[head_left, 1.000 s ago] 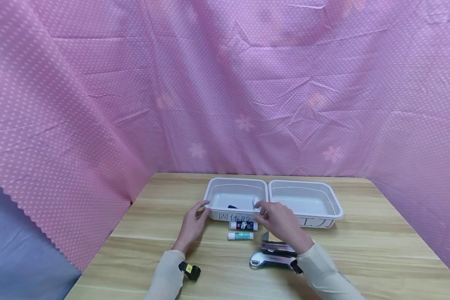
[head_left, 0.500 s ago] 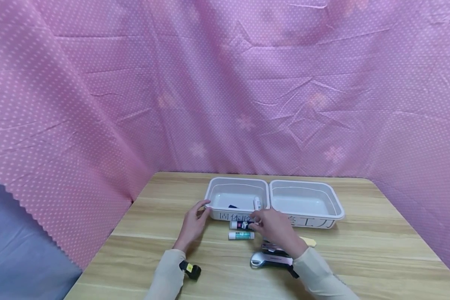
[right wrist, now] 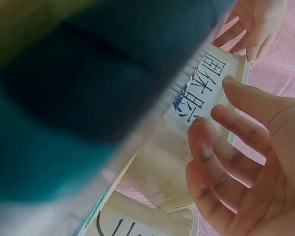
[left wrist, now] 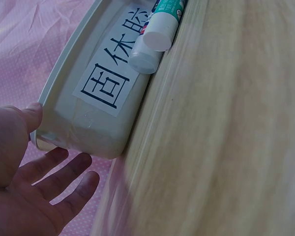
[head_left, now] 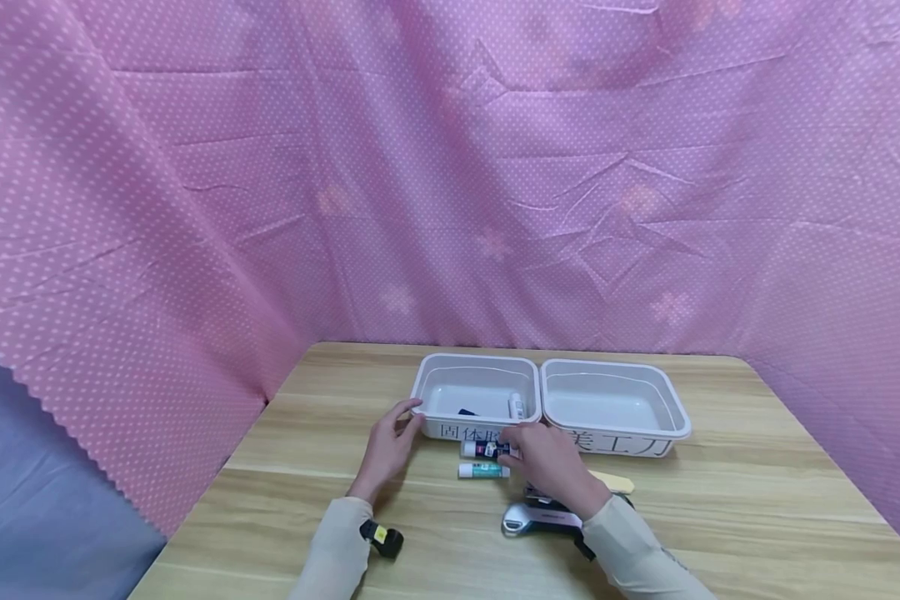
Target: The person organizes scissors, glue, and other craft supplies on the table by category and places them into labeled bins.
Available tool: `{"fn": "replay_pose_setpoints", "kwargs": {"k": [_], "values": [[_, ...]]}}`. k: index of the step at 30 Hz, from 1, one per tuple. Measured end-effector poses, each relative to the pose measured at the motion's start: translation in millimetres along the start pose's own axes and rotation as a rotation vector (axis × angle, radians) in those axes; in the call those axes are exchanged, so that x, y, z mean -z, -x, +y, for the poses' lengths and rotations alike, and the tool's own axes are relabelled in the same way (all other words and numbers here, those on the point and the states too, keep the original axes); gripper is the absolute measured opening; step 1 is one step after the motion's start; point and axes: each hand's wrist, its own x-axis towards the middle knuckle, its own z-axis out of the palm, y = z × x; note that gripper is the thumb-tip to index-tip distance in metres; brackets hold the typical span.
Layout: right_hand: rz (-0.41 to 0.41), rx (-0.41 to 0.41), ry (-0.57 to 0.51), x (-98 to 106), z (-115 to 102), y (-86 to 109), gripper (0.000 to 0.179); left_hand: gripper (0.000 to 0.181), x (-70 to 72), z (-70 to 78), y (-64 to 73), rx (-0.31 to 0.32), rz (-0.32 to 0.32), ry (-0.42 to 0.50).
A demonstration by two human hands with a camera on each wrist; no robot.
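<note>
In the head view my left hand [head_left: 387,446] grips the front left corner of the left white bin [head_left: 480,357], which carries a label of printed characters. The left wrist view shows the thumb at its rim. My right hand [head_left: 547,462] hovers at the right end of a navy glue stick [head_left: 480,450] in front of that bin, covering that end. Its fingers are loosely bent and spread from the thumb in the right wrist view. Nearer me lies a teal glue stick [head_left: 482,471]. Inside the bin are a white glue stick [head_left: 516,406] and a small dark item [head_left: 467,412].
A second labelled white bin [head_left: 615,364] adjoins on the right. Under and beside my right forearm lie a silver utility knife [head_left: 528,518], other dark tools and a yellow piece [head_left: 615,482]. A pink dotted curtain [head_left: 495,208] hangs behind the wooden table [head_left: 435,542].
My right hand has let go of the white glue stick inside the left bin and come back over the front rim to the navy glue stick. The left hand stays at its corner.
</note>
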Motion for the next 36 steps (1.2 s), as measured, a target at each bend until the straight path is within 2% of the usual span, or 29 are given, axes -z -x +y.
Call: {"fn": "replay_pose_setpoints", "kwargs": {"k": [9, 15, 20, 36], "values": [[-0.017, 0.024, -0.019, -2.8, 1.3, 1.6, 0.023, 0.039, -0.3, -0.7, 0.3, -0.019, 0.002, -0.011], [-0.041, 0.043, -0.010, -3.2, -1.6, 4.1, 0.020, 0.039, 0.5, 0.6, 0.7, 0.006, -0.009, -0.017], [-0.088, 0.026, -0.045, -4.5, -4.1, 5.0, 0.019, 0.039, 1.9, 1.9, 2.0, 0.013, -0.012, -0.014], [-0.153, 0.020, -0.056, -4.7, -7.3, 6.0, 0.014, 0.041, 1.9, 1.3, 2.1, 0.003, -0.018, -0.012]]}}
